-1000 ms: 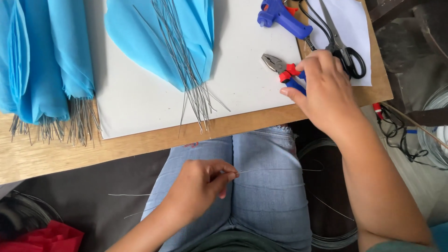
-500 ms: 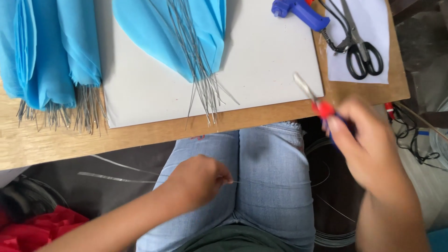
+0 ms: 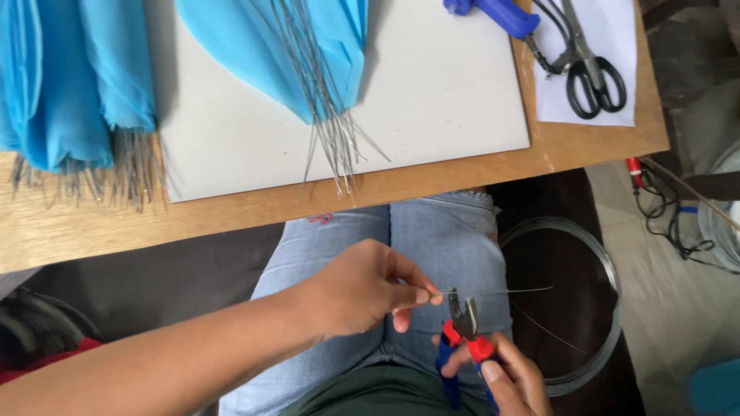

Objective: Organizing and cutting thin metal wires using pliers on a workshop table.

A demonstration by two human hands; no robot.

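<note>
Wire [image 3: 493, 292] pinched by left fingers [image 3: 420, 295] — pliers [image 3: 462, 327] beside.

We see our left hand [image 3: 362, 289] and forearm bare, no sleeve, and our right hand [image 3: 509, 381] bare at the bottom edge. Light blue jeans [image 3: 432, 246] cover our thighs; a dark green top [image 3: 378, 397] shows lower centre.

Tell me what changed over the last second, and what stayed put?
The right hand took the red-and-blue pliers off the board and brought them down to the lap, jaws now at the thin wire. The left hand kept pinching that wire over the jeans. The scissors, blue glue gun and blue fabric bundles on the table did not move.
</note>
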